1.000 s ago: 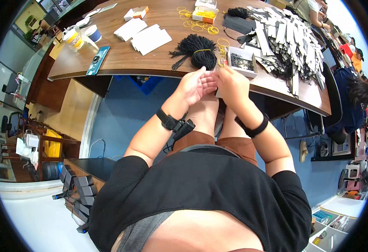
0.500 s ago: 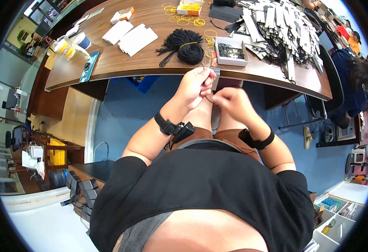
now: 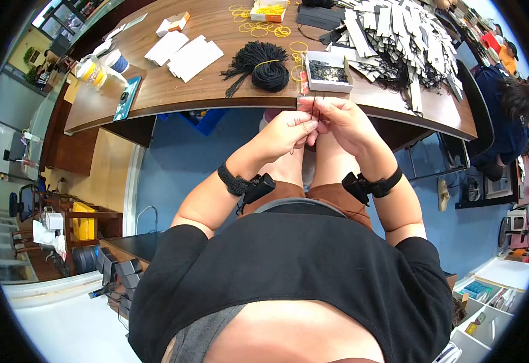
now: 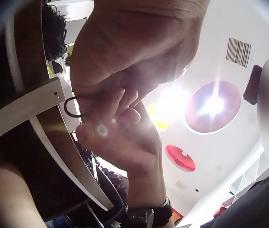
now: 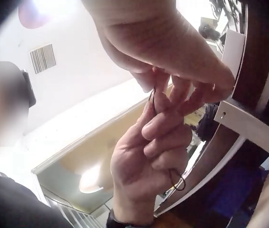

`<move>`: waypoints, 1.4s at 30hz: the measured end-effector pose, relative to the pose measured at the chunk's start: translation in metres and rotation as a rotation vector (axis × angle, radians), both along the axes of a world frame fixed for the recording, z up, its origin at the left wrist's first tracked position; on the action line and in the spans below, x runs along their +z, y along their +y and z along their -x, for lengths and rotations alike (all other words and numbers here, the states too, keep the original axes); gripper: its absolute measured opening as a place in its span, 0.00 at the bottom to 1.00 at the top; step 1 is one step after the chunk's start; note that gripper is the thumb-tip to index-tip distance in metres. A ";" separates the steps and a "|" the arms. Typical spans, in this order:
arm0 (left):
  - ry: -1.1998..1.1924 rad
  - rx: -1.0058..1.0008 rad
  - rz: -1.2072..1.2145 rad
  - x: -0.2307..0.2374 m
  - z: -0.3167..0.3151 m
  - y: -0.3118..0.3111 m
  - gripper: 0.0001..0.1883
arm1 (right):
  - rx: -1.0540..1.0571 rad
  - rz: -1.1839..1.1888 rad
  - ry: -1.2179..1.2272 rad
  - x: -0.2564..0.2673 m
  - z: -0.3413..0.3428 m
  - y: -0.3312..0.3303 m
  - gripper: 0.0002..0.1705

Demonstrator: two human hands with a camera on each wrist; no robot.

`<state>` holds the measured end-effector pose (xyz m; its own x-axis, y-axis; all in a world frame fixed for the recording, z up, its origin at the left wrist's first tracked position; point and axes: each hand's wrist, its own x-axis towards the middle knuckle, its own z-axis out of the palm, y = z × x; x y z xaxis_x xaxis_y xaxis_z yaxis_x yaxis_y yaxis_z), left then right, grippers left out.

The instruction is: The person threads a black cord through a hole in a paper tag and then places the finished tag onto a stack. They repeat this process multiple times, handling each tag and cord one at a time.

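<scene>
In the head view my left hand (image 3: 290, 132) and right hand (image 3: 348, 124) meet over the lap, just in front of the table edge. Both pinch a thin black cord (image 5: 154, 96), which runs between their fingertips in the right wrist view. A small loop of the cord (image 4: 67, 108) sticks out beside the fingers in the left wrist view. Close by, a pale tag (image 4: 23, 109) with a small hole juts over the table edge. A bundle of black cords (image 3: 270, 75), tied with a yellow band, lies on the table beyond the hands.
A white box of small black pieces (image 3: 331, 81) stands at the table edge, beside a large heap of corded white tags (image 3: 391, 42). Yellow rubber bands (image 3: 264, 29), white card stacks (image 3: 195, 57), a phone (image 3: 127, 97) and cups (image 3: 116, 62) lie further left and back.
One second ago the left palm lay open beside the right hand near the table edge. Both hands then drew back and apart; now the right hand has risen to meet the left at the cord.
</scene>
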<state>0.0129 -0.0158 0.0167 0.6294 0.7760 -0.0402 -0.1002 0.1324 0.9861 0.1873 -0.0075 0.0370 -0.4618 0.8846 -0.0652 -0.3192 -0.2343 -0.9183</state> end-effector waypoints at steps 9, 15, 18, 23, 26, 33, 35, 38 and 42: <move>-0.286 0.083 0.058 -0.002 -0.008 0.002 0.13 | -0.189 -0.225 -0.045 -0.008 0.008 -0.005 0.11; -0.545 -0.009 0.325 -0.003 -0.004 0.010 0.11 | -0.283 -0.521 -0.253 -0.007 0.008 -0.007 0.09; -0.478 0.063 0.340 -0.007 0.000 0.009 0.08 | -0.133 -0.388 -0.097 -0.010 0.005 -0.002 0.11; -0.212 0.316 0.119 -0.009 -0.002 0.012 0.08 | -0.223 -0.535 -0.596 0.011 -0.009 0.035 0.14; -0.170 0.387 0.017 -0.012 -0.005 0.015 0.08 | -0.528 -0.973 -1.363 0.000 -0.023 0.087 0.08; -0.237 0.441 0.072 -0.012 -0.003 0.016 0.08 | -0.249 -0.800 -1.819 -0.008 -0.017 0.123 0.09; -0.241 0.433 0.101 -0.011 0.001 0.015 0.08 | -0.330 -0.826 -1.736 -0.010 -0.018 0.120 0.08; -0.201 0.436 0.056 -0.013 0.006 0.015 0.08 | -0.541 -0.911 -1.563 -0.018 -0.021 0.114 0.09; -0.169 0.494 -0.049 -0.013 0.001 0.014 0.08 | -0.673 -0.887 -1.488 -0.014 -0.020 0.100 0.09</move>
<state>0.0118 -0.0015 0.0038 0.1823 0.9805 0.0739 -0.2973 -0.0167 0.9546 0.2073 0.0927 0.0228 -0.0664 0.8696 0.4894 0.9395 0.2197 -0.2630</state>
